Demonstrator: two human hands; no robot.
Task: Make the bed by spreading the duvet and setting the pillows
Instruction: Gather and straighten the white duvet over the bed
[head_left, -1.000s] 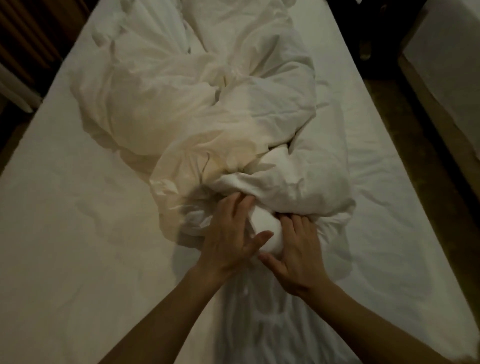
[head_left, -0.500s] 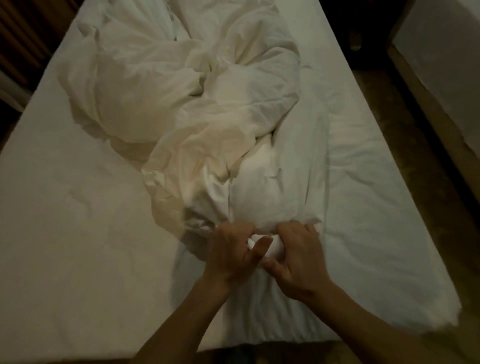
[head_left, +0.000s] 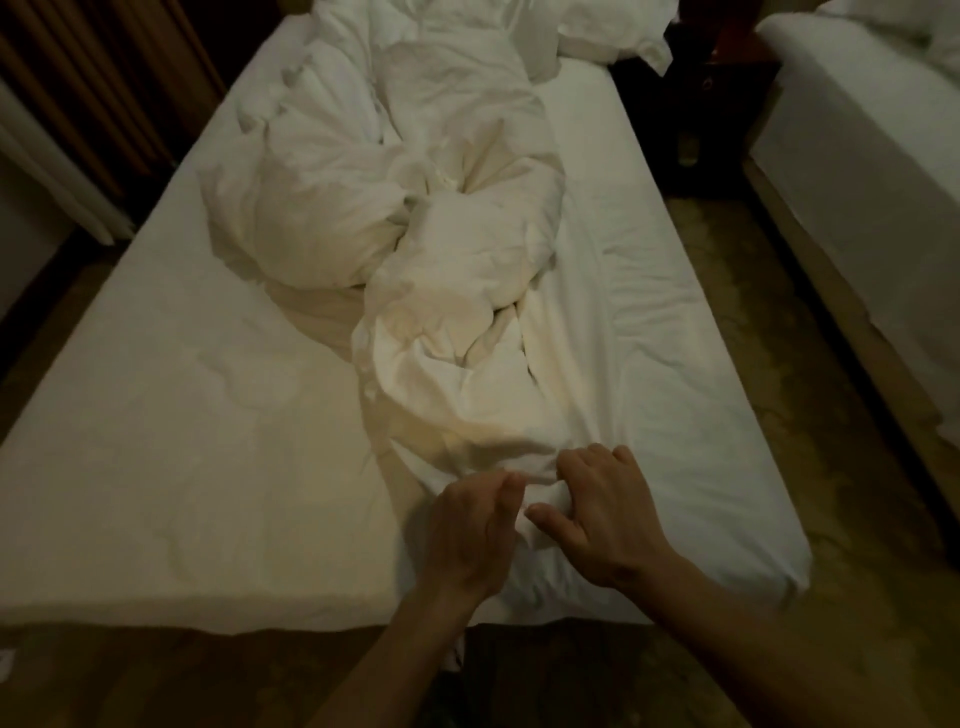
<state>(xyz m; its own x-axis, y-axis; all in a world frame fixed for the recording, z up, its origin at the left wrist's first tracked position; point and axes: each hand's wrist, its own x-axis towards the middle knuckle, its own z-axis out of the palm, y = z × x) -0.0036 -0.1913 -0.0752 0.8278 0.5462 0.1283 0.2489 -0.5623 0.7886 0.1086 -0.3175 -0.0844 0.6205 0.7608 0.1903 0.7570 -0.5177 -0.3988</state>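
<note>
A crumpled white duvet (head_left: 441, 249) lies bunched in a long heap down the middle of the bed (head_left: 182, 441). Its near end reaches the foot of the mattress, where both my hands meet. My left hand (head_left: 467, 530) grips a fold of the duvet's near end, fingers curled into the cloth. My right hand (head_left: 608, 514) holds the same bunch from the right, fingers bent over it and thumb pressed under. A white pillow (head_left: 608, 31) lies at the head of the bed, far right, partly cut off by the frame.
A second white bed (head_left: 872, 156) stands to the right across a narrow carpeted aisle (head_left: 779, 389). A dark nightstand (head_left: 717, 104) sits between the beds at the far end. Dark curtains (head_left: 88, 78) hang at the left. Floor shows below the bed's foot.
My view has pulled back from the bed, and the foot edge and floor now show. Both hands have dragged the duvet's near end toward the foot, stretching the heap longer.
</note>
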